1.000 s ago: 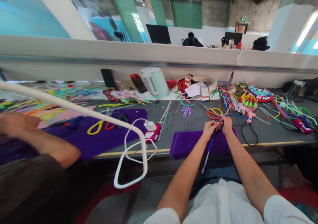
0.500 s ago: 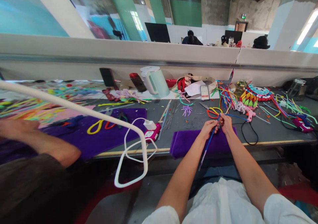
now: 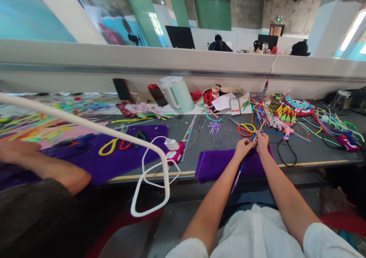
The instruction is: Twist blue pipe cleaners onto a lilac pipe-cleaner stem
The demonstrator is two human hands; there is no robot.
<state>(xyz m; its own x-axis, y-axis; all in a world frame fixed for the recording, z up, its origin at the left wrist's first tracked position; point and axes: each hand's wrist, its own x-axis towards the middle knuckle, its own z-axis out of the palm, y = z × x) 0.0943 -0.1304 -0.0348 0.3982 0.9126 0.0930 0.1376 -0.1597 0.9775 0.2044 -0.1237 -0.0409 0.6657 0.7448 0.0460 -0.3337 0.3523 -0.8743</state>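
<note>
The free end of the blue strand (image 3: 242,166) has shifted slightly right. Left hand (image 3: 243,148) and right hand (image 3: 262,141) pinch its upper portion above the purple cloth (image 3: 215,165); its long axis slants down-left, pale tip (image 3: 232,190) toward the wearer (image 3: 257,231).

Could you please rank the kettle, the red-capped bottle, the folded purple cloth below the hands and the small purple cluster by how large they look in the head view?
1. Purple cloth, though partly hidden
2. Kettle
3. Bottle
4. Purple cluster
</note>
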